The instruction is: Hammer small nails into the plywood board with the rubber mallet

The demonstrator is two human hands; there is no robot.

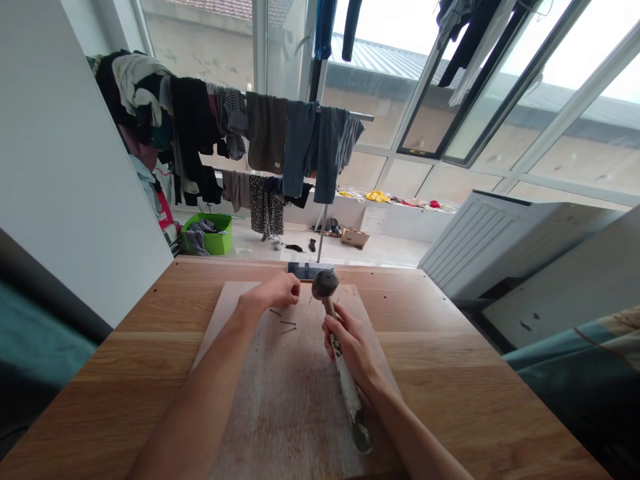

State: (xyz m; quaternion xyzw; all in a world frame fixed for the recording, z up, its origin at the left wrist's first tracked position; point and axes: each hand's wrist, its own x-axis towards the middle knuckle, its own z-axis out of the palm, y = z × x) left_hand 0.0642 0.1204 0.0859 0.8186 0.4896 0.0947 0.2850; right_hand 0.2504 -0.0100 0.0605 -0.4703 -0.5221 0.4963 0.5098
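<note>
My right hand (350, 347) is wrapped around the worn handle of the hammer (340, 353), fingers closed tight about its upper part, with the dark round head (325, 283) raised at the far end and the rest of the handle running back toward me past my wrist. My left hand (274, 293) sits to the left of that head, fingers curled in and pinched together at the tips near the far edge of the board (280, 400) — I judge they are steadying a nail there, though the nail itself is too small and too hidden by my fingertips to make out.

As far as I can tell, the work is at an early stage. A few loose nails (287, 325) lie flat on the board just near of my left hand, between my two forearms, not driven in. I see no nail clearly standing in the wood, so the hammering looks mostly ahead of me.

The hammer head hangs just right of my left fingertips, close but apart. The board lies on the wooden table (475, 400).
</note>
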